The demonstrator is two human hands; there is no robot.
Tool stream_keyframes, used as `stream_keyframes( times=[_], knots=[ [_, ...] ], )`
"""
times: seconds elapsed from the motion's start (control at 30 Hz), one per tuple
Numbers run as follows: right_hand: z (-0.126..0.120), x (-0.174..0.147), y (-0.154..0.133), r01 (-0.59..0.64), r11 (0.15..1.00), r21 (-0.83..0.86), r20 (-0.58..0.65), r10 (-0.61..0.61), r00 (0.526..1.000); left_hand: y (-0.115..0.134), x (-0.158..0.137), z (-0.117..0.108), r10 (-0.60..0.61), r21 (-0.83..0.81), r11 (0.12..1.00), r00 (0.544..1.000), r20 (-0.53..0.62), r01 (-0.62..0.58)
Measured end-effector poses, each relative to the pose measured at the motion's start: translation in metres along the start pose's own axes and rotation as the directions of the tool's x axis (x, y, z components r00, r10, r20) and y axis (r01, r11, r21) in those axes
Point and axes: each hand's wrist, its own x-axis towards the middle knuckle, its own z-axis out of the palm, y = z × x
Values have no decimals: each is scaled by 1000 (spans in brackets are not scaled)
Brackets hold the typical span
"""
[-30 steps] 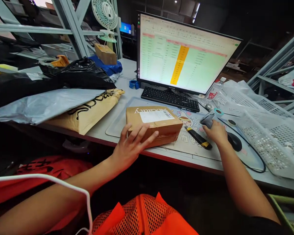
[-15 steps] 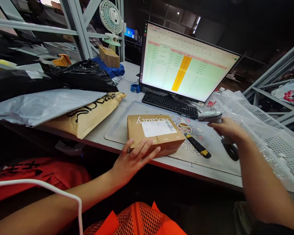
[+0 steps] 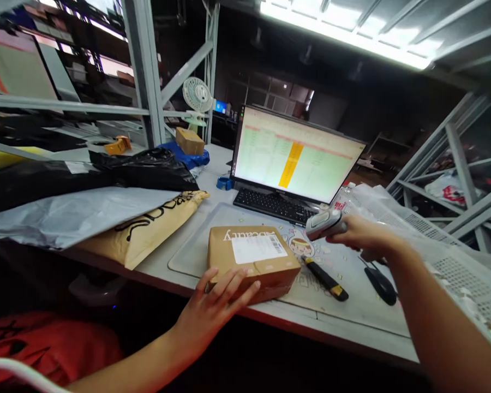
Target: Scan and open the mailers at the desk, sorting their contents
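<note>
A brown cardboard parcel (image 3: pixel 251 257) with a white barcode label lies on the desk mat (image 3: pixel 188 254) near the table's front edge. My left hand (image 3: pixel 216 305) rests on the parcel's near corner, fingers spread. My right hand (image 3: pixel 364 236) holds a grey handheld barcode scanner (image 3: pixel 323 224) in the air above the mat, its head turned toward the parcel. A black and yellow utility knife (image 3: pixel 325 278) lies on the mat between parcel and mouse.
A monitor (image 3: pixel 297 155) with a spreadsheet and a black keyboard (image 3: pixel 274 206) stand behind the parcel. A black mouse (image 3: pixel 380 285) lies at right, beside white mesh baskets (image 3: pixel 454 267). Padded mailers and black bags (image 3: pixel 106 218) pile up at left. Metal shelving frames both sides.
My right hand lifted the scanner off the mat and swung it left toward the parcel. The camera tilted upward. My left hand stayed on the parcel.
</note>
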Motion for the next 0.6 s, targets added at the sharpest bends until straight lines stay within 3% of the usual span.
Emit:
stream_keyframes(
  times=[0.07, 0.2, 0.33, 0.47, 0.6],
  knots=[
    [27, 6, 18, -97, 992, -86, 88, 105, 991, -7, 2, -1, 12, -19, 1000, 1000, -6, -13],
    [82, 13, 68, -289, 901, -323, -67, 283, 957, -39, 24, -18, -14, -174, 984, 996, 92, 30],
    [120, 1, 96, -439, 825, -354, -101, 433, 896, -94, 70, -36, -37, -397, 904, 957, 289, 155],
    [132, -14, 94, -465, 822, -329, -200, 420, 885, -136, 102, -23, -36, -613, 713, 891, 452, 340],
    [118, -16, 89, -398, 876, -273, -303, 314, 900, -132, 82, 7, -270, -734, 521, 900, 343, 436]
  ],
)
